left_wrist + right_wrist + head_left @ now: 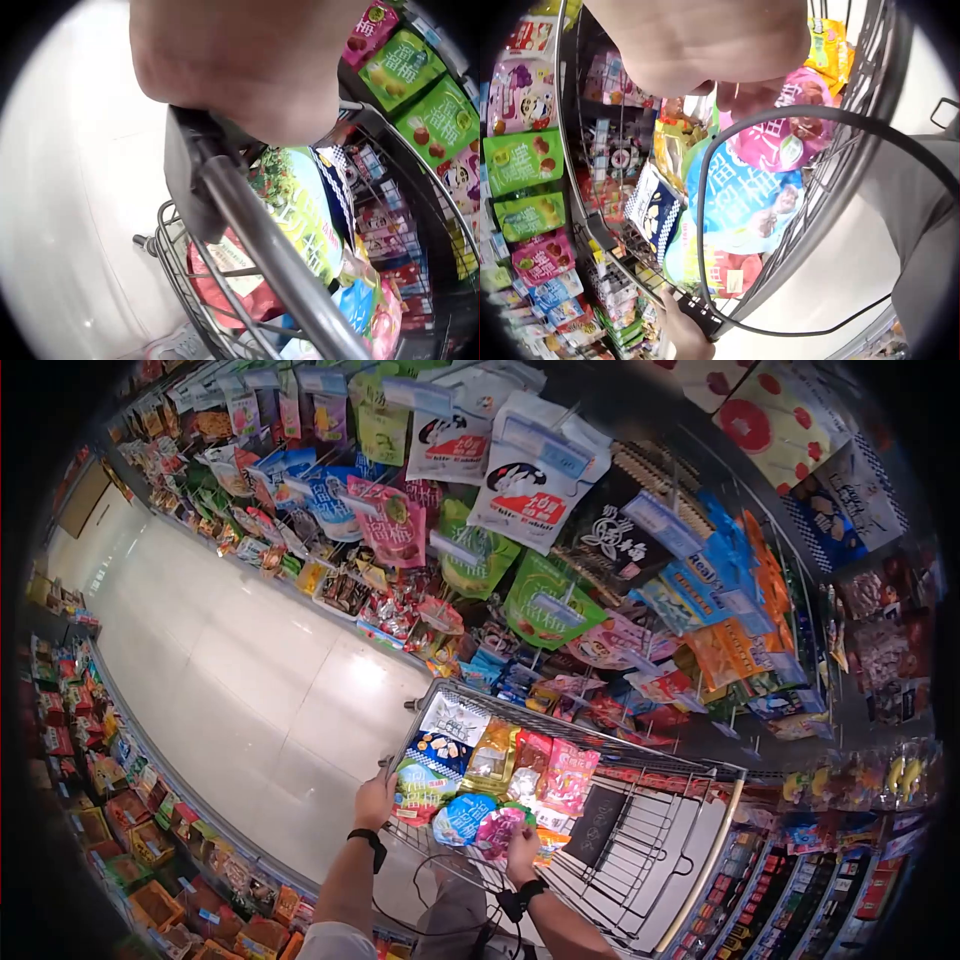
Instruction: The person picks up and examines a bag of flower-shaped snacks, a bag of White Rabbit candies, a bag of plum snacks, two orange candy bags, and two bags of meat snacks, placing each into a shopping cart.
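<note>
Right hand (521, 852) is pinching the edge of the pink bag (497, 832), fingers and bag touching, no gap; hand is covering part of it, so far-side grip: can't tell. Head view: bag is sitting at 10–11 o'clock from the right hand, inside the cart (277, 255) near its side. Long axis: partly hidden, can't call it. Right wrist view: pink bag is overlapping the blue bag (746, 202), so the two are touching; head view is putting blue at 9–10 o'clock of pink. Green bag (421, 790) is lying further out at 10 o'clock. Left hand (374, 800) is gripping the cart corner, well apart from pink at 9–10 o'clock; right is clearly nearer. Black cable (702, 217) is looping across the right wrist view.
</note>
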### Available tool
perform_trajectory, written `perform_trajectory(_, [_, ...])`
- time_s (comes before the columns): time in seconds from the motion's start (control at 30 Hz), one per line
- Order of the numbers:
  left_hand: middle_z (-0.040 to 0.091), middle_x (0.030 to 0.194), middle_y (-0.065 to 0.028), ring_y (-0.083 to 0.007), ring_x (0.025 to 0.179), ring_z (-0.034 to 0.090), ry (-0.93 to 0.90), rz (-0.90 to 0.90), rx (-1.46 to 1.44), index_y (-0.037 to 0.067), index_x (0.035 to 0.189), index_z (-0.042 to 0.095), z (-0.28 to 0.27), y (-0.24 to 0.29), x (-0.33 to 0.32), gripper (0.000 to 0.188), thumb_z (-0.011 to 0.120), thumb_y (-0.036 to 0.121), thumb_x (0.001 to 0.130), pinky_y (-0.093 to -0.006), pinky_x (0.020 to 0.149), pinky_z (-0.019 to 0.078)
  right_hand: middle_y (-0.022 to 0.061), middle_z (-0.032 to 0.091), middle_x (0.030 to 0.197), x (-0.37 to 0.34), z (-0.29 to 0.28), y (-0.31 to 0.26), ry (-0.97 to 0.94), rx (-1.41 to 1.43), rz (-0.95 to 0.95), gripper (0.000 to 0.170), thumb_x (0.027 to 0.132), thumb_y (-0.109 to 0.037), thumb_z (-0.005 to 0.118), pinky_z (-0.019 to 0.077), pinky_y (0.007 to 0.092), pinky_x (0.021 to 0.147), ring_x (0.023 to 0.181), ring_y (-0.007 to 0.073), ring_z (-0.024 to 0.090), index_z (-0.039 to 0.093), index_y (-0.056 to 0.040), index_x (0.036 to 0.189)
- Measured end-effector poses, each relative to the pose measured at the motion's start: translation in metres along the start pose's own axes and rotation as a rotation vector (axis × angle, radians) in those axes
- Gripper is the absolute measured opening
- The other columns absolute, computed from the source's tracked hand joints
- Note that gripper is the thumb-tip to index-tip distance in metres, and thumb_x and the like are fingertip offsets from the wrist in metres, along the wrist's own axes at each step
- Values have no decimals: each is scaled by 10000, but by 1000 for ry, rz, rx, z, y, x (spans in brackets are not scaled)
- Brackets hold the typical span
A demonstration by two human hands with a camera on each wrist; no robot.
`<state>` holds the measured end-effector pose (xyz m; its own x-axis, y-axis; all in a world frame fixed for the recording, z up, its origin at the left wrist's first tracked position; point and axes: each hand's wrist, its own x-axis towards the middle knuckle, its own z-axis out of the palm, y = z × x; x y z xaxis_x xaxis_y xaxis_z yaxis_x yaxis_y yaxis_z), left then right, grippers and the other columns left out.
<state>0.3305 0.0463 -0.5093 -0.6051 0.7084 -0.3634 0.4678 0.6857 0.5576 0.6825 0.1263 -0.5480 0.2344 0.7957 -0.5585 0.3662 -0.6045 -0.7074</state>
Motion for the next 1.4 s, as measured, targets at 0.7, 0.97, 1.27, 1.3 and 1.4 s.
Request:
perform_trajectory(0.7, [727,885,-180,-392,801,703,-3,-11,81,110,1180,643,-8,8,4,305,509,342,1034,-500,704,562,-28,599,785,28,196,-112,-149,194,4,267,845,-148,841,424,274,654,709,87,501,584,-76,850])
perform_trajectory(0.97, [726,882,-186,-387,800,705,-7,4,35,92,1167,643,-13,19,7,307,520,338,1032,-502,708,562,63,664,1005,-19,128,-178,-244,515,71,212,975,-130,687,606,359,605,865,179,686,520,-78,1096])
perform_trajectory(1.27, [712,860,-215,-439,794,685,23,28,110,90,1141,626,-22,41,3,332,477,372,1051,-534,697,535,3,666,960,-122,-86,-234,-264,351,-203,191,957,-27,699,501,215,789,865,42,601,518,-70,997])
perform_trajectory(1.3, [712,893,-217,-437,827,684,-17,6,138,91,1177,602,-26,44,1,338,466,375,1055,-539,717,531,0,667,985,-138,-109,-247,-271,347,-172,200,954,-30,702,505,220,795,877,36,598,512,-72,1002])
perform_trajectory(1.4, [704,990,-223,-434,920,675,-33,2,125,85,1261,532,-26,52,-6,368,427,380,1068,-562,761,515,0,668,989,-187,-167,-280,-209,450,-240,214,949,-45,715,507,217,804,889,33,602,506,-75,988])
